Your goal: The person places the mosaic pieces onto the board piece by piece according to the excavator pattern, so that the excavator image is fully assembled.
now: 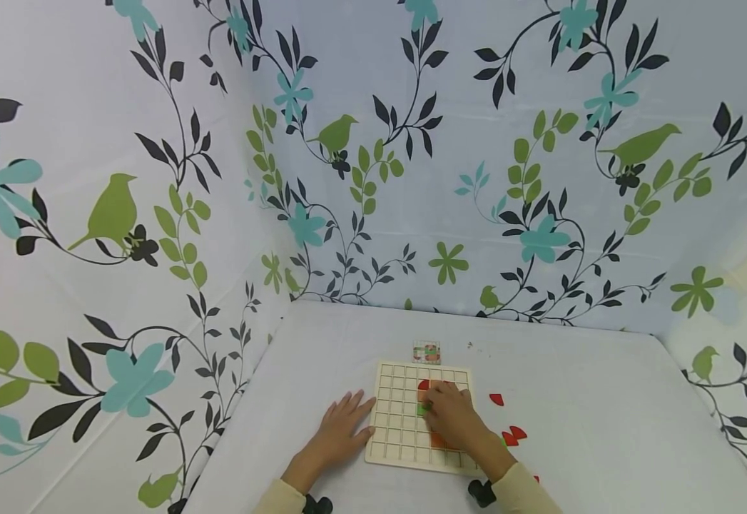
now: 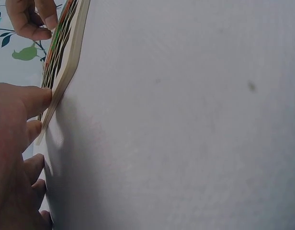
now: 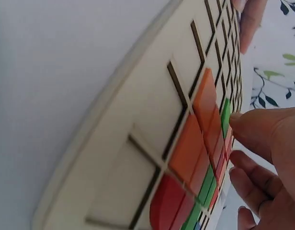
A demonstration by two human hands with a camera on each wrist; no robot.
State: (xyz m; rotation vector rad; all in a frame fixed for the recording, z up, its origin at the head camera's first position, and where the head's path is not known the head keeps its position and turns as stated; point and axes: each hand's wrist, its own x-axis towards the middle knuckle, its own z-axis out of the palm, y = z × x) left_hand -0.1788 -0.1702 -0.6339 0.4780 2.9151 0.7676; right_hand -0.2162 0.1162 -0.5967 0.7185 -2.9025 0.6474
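Note:
A pale grid board (image 1: 389, 428) lies on the white table. Spread out flat, my left hand (image 1: 341, 432) rests beside its left edge, the thumb and a finger touching the rim in the left wrist view. My right hand (image 1: 453, 414) is over the board's right half with bent fingers. In the right wrist view its thumb (image 3: 253, 127) is at a small green piece (image 3: 226, 115); whether anything is pinched is hidden. Orange squares (image 3: 188, 148) and a rounded red piece (image 3: 166, 201) sit in the grid cells, with more red and green ones beside them.
Behind the board lies a small colour-printed card (image 1: 427, 352). To the right are loose red pieces, one alone (image 1: 496, 399) and others grouped (image 1: 518, 432), with a green piece (image 1: 504, 442) partly behind my right wrist. A patterned cloth (image 1: 360, 143) encloses the table's back and sides.

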